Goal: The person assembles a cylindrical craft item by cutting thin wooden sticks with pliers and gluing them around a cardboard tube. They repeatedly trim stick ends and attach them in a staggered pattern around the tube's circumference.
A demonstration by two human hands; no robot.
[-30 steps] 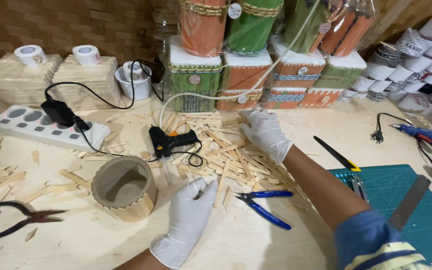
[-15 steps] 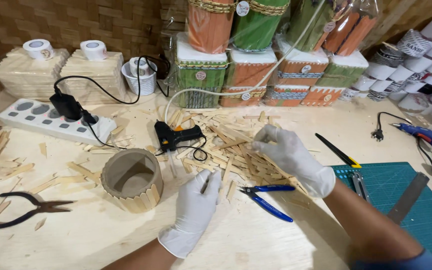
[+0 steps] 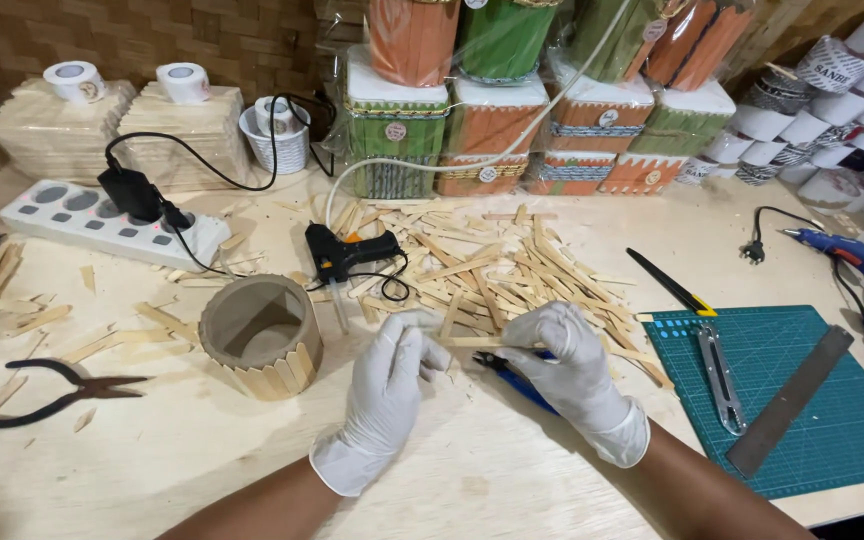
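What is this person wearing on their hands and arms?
Both the left hand and the right hand wear thin, white, close-fitting disposable gloves, wrinkled and bunched into a rolled cuff at the wrist. Beyond the cuffs the forearms are bare: no sleeves, watch or bracelets show.

Thin, matt white rubbery gloves cover the left hand (image 3: pixel 384 392) and right hand (image 3: pixel 574 372), which hold a pale, bare wooden stick (image 3: pixel 472 342). The tabletop (image 3: pixel 202 460) is light, matt wood. The glue gun (image 3: pixel 344 252) is black plastic, the ruler (image 3: pixel 790 400) dull grey metal, the cutting mat (image 3: pixel 832 420) matt green.
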